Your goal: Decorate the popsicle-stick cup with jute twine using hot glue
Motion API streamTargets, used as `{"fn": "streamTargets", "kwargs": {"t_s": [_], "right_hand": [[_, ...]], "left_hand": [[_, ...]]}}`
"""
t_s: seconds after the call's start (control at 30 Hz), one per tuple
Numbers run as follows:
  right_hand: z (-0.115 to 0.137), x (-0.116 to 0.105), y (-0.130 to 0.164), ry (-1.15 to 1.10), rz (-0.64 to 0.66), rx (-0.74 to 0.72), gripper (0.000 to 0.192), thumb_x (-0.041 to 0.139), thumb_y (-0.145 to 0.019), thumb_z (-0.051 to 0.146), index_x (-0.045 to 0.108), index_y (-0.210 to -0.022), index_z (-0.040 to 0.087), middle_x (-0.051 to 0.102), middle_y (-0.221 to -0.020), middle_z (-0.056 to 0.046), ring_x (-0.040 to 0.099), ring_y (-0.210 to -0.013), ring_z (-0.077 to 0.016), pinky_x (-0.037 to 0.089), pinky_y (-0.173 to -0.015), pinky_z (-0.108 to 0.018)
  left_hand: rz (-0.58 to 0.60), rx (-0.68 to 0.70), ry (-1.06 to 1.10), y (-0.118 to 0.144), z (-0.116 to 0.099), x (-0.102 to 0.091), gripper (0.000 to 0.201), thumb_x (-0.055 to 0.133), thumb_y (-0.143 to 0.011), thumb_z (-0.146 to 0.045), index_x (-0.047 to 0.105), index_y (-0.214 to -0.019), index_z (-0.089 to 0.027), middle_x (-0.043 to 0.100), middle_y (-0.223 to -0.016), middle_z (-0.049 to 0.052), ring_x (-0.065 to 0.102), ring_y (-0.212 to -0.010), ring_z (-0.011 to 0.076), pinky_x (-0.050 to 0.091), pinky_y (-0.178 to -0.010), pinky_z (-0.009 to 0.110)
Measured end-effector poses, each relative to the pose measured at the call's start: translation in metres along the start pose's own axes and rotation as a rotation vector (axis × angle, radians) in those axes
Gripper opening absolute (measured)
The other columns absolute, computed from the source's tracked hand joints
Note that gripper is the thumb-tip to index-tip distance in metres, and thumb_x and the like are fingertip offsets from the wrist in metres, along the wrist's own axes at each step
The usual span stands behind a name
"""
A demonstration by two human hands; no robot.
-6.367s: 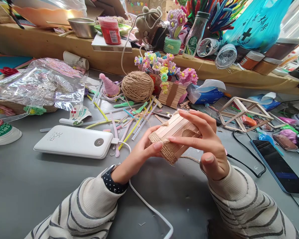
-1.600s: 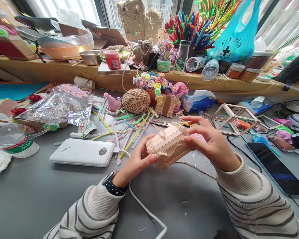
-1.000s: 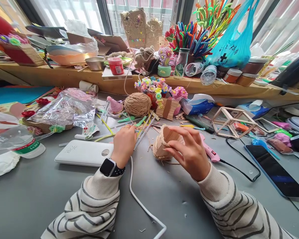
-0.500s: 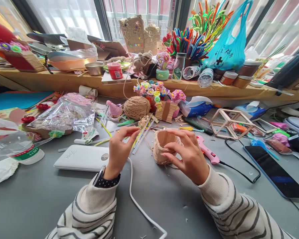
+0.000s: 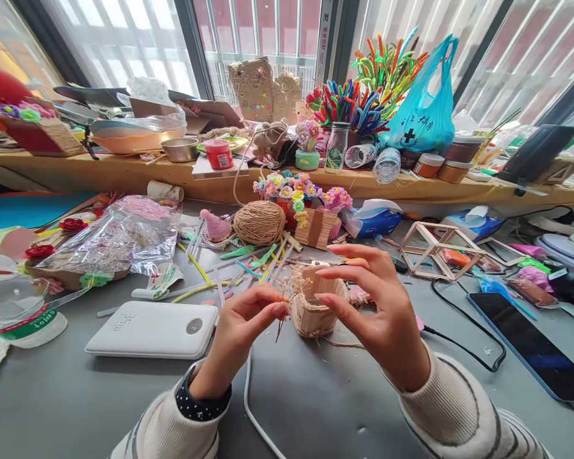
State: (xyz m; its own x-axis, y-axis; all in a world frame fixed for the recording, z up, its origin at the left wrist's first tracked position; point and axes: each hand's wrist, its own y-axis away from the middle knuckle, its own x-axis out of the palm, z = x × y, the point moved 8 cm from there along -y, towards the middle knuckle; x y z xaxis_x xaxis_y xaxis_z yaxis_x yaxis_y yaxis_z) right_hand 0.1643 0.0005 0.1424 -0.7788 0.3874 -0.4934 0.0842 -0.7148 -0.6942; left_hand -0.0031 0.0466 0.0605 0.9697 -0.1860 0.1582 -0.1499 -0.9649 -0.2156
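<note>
Pinched between the thumb and fingers of my left hand (image 5: 251, 319) is a thin, tan, branching sprig (image 5: 283, 290), partly covered by the fingertips. Just right of it stands a small wooden-stick basket (image 5: 313, 315) with a braided twine rim, upright on the grey table, its opening facing up. My right hand (image 5: 380, 312) hovers at the basket's right side with thumb and fingers apart, holding nothing. Whether its thumb tip touches the rim, I cannot tell. A length of twine (image 5: 344, 343) trails from the basket's base under that hand.
A white power bank (image 5: 153, 328) lies left, its cable (image 5: 256, 408) running toward me. Behind are a twine ball (image 5: 259, 222), pipe-cleaner flowers (image 5: 291, 188) and loose sticks. To the right lie a wooden stick frame (image 5: 440, 248), a black cord (image 5: 463, 350) and a phone (image 5: 530, 344).
My left hand has brought the sprig down and right, beside the basket. My right hand has drawn slightly back from the basket, its fingers spread wider. The camera view has tilted up.
</note>
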Motion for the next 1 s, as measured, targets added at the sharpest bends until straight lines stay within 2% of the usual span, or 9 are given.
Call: {"fn": "streamTargets", "kwargs": {"t_s": [0.17,0.4,0.57,0.7,1.0], "right_hand": [[0.008,0.01,-0.007,-0.046,0.033,0.029,0.017,0.062,-0.076,0.025,0.065,-0.093,0.024,0.054,-0.118,-0.007,0.046,-0.116,-0.0236,0.044,-0.092,-0.042],[0.001,0.011,-0.009,-0.169,0.081,0.111,0.014,0.056,-0.08,0.025,0.067,-0.088,0.025,0.055,-0.117,-0.006,0.047,-0.115,-0.0213,0.044,-0.092,-0.039],[0.001,0.012,-0.01,-0.104,0.081,0.089,0.013,0.065,-0.074,0.029,0.066,-0.086,0.024,0.055,-0.118,-0.008,0.046,-0.117,-0.024,0.041,-0.096,-0.043],[0.0,0.014,-0.008,-0.087,0.07,0.088,0.007,0.062,-0.076,0.024,0.064,-0.082,0.024,0.054,-0.118,-0.007,0.047,-0.116,-0.024,0.043,-0.093,-0.043],[-0.003,0.017,-0.008,-0.099,0.097,0.077,0.013,0.06,-0.072,0.018,0.062,-0.084,0.023,0.054,-0.117,-0.007,0.046,-0.116,-0.0236,0.04,-0.097,-0.043]], "left_hand": [[0.034,-0.002,-0.016,0.002,0.001,0.003,0.016,0.071,-0.068,-0.033,0.067,-0.065,-0.018,0.061,-0.061,0.0,0.055,-0.056,0.0113,0.046,-0.055,0.022],[0.048,-0.038,-0.026,0.002,0.01,0.001,0.019,0.071,-0.069,-0.036,0.068,-0.068,-0.017,0.062,-0.062,0.001,0.055,-0.056,0.0118,0.047,-0.056,0.024],[0.056,-0.058,-0.006,0.002,0.01,0.006,0.016,0.071,-0.068,-0.033,0.068,-0.066,-0.017,0.061,-0.06,0.0,0.054,-0.056,0.0112,0.045,-0.055,0.022],[0.044,-0.072,-0.028,0.002,0.011,0.006,0.021,0.072,-0.067,-0.037,0.067,-0.065,-0.017,0.062,-0.06,0.001,0.053,-0.055,0.012,0.045,-0.054,0.024],[0.059,-0.08,-0.028,0.001,0.02,0.004,0.019,0.071,-0.067,-0.037,0.068,-0.068,-0.018,0.063,-0.063,0.001,0.054,-0.056,0.0115,0.045,-0.053,0.023]]}}
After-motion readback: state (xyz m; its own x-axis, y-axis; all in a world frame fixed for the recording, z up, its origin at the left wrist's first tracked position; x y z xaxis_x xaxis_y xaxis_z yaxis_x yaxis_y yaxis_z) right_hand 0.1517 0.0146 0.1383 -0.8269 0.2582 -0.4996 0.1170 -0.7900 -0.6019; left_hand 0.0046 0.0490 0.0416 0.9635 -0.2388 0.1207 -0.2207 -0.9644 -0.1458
